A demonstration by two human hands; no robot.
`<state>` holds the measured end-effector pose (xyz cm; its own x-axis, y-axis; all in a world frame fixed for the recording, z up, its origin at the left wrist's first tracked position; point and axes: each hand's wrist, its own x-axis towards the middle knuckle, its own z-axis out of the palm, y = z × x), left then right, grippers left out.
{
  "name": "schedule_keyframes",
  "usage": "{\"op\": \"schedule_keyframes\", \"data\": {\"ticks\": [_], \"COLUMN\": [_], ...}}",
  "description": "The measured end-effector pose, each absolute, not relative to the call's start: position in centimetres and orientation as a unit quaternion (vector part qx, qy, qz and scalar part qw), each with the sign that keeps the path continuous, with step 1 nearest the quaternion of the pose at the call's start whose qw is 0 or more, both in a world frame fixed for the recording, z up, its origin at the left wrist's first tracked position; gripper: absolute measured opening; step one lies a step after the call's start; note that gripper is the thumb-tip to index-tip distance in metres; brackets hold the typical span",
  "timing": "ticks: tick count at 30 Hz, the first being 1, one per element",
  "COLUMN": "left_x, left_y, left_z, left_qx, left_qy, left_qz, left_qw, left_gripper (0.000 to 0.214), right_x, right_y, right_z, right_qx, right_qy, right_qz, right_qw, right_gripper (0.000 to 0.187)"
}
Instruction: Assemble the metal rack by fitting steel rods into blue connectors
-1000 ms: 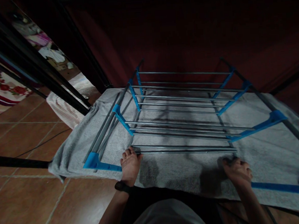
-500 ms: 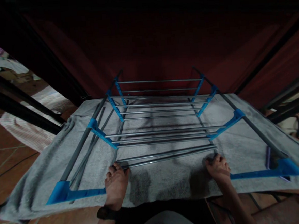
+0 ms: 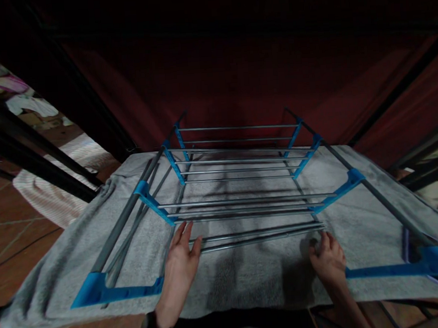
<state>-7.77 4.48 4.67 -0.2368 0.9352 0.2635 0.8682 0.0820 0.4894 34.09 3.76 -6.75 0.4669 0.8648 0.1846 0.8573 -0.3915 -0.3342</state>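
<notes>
A shoe rack of grey tubes and blue plastic brackets (image 3: 156, 203) lies on a grey cloth (image 3: 249, 277). Several metal rods (image 3: 244, 199) span its far and middle brackets. My left hand (image 3: 181, 264) is open, fingers stretched forward over the left inner tube, close to the ends of two loose metal rods (image 3: 261, 237). These lie across the cloth between both hands. My right hand (image 3: 328, 259) is curled around the right inner tube, just above the near right blue bracket (image 3: 391, 270); its fingertips are partly hidden. A dark watch band is on my left wrist.
More loose tubes (image 3: 132, 235) rest inside the rack's left side. A dark, purple-edged object (image 3: 407, 246) lies by the right corner bracket. A dark red panel (image 3: 232, 88) rises behind the cloth. Black metal bars (image 3: 49, 156) stand at left, beside a striped cloth (image 3: 52, 190).
My left hand has let go of the left inner tube and opened, its fingers reaching forward. The right hand stays near the same spot. The view has tilted slightly upward.
</notes>
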Motion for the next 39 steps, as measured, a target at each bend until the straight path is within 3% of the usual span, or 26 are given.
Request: {"op": "schedule_keyframes", "data": {"ticks": [3,9,13,17,24,33,39], "left_x": [-5.2,-0.8,-0.5,-2.7,-2.7,12.0,18.7], "left_y": [6.6,16.2,23.0,26.8,28.1,30.5,32.9], "left_z": [8.6,17.5,20.8,22.8,21.7,18.3,17.0], "left_qx": [0.633,0.638,0.696,0.749,0.83,0.93,0.939], "left_qy": [0.664,0.583,0.584,0.594,0.515,0.329,0.317], "left_qz": [0.39,0.496,0.416,0.292,0.207,0.161,0.129], "left_qw": [0.082,0.088,0.04,-0.032,-0.043,-0.012,-0.012], "left_gripper": [0.041,0.039,0.033,0.035,0.036,0.036,0.036], "right_x": [31.9,25.9,24.4,24.7,24.3,23.7,23.3], "right_y": [3.1,2.4,1.6,-0.1,-1.3,-1.2,-1.1], "right_z": [-6.5,-5.2,-6.2,-7.9,-7.9,-7.3,-6.8], "right_qx": [-0.768,-0.661,-0.611,-0.599,-0.629,-0.641,-0.642], "right_qy": [-0.577,-0.641,-0.668,-0.707,-0.72,-0.717,-0.713], "right_qz": [-0.002,0.086,0.106,0.092,0.072,0.063,0.071], "right_qw": [0.277,0.38,0.411,0.364,0.286,0.266,0.274], "right_gripper": [0.054,0.027,0.022,0.025,0.029,0.031,0.034]}}
